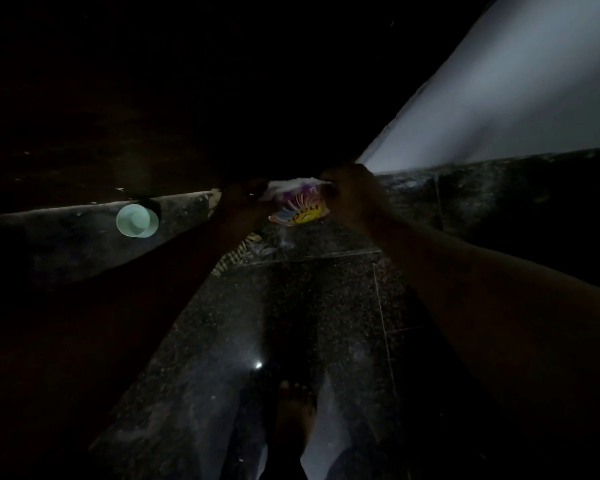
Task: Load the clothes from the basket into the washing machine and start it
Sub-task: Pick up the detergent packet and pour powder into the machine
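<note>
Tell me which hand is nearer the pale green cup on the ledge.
Left. The left hand grips the colourful packet to the right of the cup, not touching it; the right hand grips the packet's far side, farther off.

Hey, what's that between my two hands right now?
A colourful packet: the left hand and the right hand each hold its top edge. The head view shows this, though dimly.

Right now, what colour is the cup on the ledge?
The cup is pale mint green; head view.
</note>
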Demonstrator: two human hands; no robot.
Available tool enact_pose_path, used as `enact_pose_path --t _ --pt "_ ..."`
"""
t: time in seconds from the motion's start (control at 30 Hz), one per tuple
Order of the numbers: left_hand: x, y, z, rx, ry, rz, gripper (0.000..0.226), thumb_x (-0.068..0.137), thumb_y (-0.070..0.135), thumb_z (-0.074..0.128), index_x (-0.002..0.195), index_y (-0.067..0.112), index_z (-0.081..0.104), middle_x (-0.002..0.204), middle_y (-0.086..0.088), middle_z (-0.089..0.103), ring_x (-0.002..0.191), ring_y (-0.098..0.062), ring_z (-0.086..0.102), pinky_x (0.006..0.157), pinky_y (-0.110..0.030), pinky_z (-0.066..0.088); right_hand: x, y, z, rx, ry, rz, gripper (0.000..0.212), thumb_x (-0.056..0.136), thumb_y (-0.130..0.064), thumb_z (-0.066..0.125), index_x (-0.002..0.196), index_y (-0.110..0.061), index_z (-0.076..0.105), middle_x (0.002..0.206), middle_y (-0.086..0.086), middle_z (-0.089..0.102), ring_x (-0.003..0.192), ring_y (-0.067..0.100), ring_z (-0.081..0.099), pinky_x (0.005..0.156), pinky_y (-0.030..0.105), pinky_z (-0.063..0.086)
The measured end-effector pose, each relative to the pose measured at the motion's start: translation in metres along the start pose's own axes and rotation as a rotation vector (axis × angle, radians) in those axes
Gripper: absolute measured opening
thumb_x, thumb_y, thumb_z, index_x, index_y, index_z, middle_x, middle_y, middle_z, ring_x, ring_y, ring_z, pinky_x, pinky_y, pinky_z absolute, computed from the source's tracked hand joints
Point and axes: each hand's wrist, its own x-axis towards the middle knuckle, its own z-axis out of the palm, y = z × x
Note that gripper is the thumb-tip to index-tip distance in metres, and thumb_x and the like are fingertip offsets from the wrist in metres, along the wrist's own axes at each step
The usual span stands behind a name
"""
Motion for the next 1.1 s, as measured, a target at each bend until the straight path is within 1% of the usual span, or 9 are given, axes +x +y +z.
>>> enact_pose_path --t 0.13,0.23,0.3,0.4,0.5,0.63,0.87,0.97,1.1 --pt "-0.042 0.028 0.006 0.127 -0.039 0.035 0.053 0.083 -0.004 0.070 0.131 -0.014 0.051 0.130 -0.026 0.057 0.105 -0.027 0.063 0.091 -0.034 0.056 -0.043 -0.022 -0.014 0.014 -0.042 0.004 0.024 0.096 -0.019 0.062 0.115 -0.008 0.073 0.104 0.020 0.072 0.092 0.035 0.068 0.069 0.025 0.038" --pt "-0.078 0.048 0.009 0.245 -0.019 0.033 0.043 0.079 0.011 0.073 0.120 0.002 0.062 0.113 -0.015 0.064 0.104 -0.023 0.061 0.097 -0.040 0.050 -0.080 -0.051 -0.030 0.058 -0.041 0.011 0.024 0.096 -0.019 0.064 0.115 -0.007 0.074 0.101 0.020 0.074 0.085 0.033 0.068 0.069 0.024 0.035" --pt "-0.105 0.052 0.001 0.320 -0.014 0.087 0.046 0.073 0.025 0.072 0.114 0.006 0.068 0.114 -0.015 0.068 0.108 -0.030 0.064 0.095 -0.046 0.052 -0.109 -0.070 -0.042 0.002 -0.017 -0.006 0.028 0.095 -0.025 0.062 0.114 -0.009 0.075 0.099 0.018 0.075 0.085 0.033 0.069 0.068 0.025 0.038" --pt "-0.149 0.063 -0.009 0.456 -0.046 0.101 0.047 0.074 0.038 0.073 0.111 0.010 0.071 0.109 -0.008 0.071 0.101 -0.025 0.067 0.081 -0.031 0.050 -0.154 -0.099 -0.058 0.034 -0.012 0.026 0.039 0.088 -0.036 0.054 0.109 -0.013 0.077 0.095 0.015 0.076 0.084 0.031 0.070 0.070 0.033 0.053" --pt "-0.215 0.094 -0.014 0.519 -0.076 0.167 0.032 0.083 0.026 0.078 0.112 0.012 0.072 0.102 0.003 0.068 0.094 -0.013 0.063 0.077 -0.024 0.046 -0.208 -0.139 -0.081 0.040 0.006 0.014 0.031 0.089 -0.031 0.059 0.108 -0.016 0.077 0.097 0.012 0.076 0.086 0.028 0.070 0.074 0.034 0.054" --pt "-0.326 0.149 -0.033 0.600 -0.138 0.325 0.018 0.089 0.030 0.071 0.101 0.019 0.076 0.094 0.001 0.076 0.085 -0.013 0.070 0.078 -0.036 0.059 -0.300 -0.208 -0.126 0.122 0.085 0.010 0.021 0.095 -0.018 0.064 0.111 -0.011 0.076 0.105 0.011 0.076 0.095 0.024 0.070 0.079 0.028 0.051" --pt "-0.504 0.273 -0.058 0.786 -0.142 0.553 0.022 0.088 0.042 0.068 0.105 0.028 0.074 0.096 0.005 0.076 0.078 -0.008 0.070 0.071 -0.034 0.060 -0.444 -0.324 -0.233 0.133 0.232 0.032 0.017 0.095 -0.019 0.061 0.093 -0.010 0.075 0.085 0.008 0.074 0.078 0.020 0.069 0.069 0.041 0.057" --pt "-0.565 0.310 -0.050 0.891 -0.090 0.639 0.030 0.087 0.045 0.068 0.108 0.024 0.074 0.097 0.001 0.076 0.078 -0.015 0.069 0.072 -0.035 0.058 -0.500 -0.361 -0.270 0.149 0.284 0.026 0.017 0.096 -0.018 0.061 0.095 -0.007 0.074 0.088 0.009 0.074 0.080 0.021 0.069 0.070 0.037 0.056" --pt "-0.624 0.339 -0.030 0.994 -0.028 0.728 0.056 0.083 0.066 0.046 0.100 0.022 0.075 0.086 -0.002 0.075 0.073 -0.021 0.068 0.069 -0.038 0.057 -0.563 -0.381 -0.308 0.167 0.333 0.019 0.017 0.096 -0.020 0.061 0.095 -0.008 0.074 0.090 0.008 0.074 0.081 0.020 0.069 0.069 0.030 0.051"
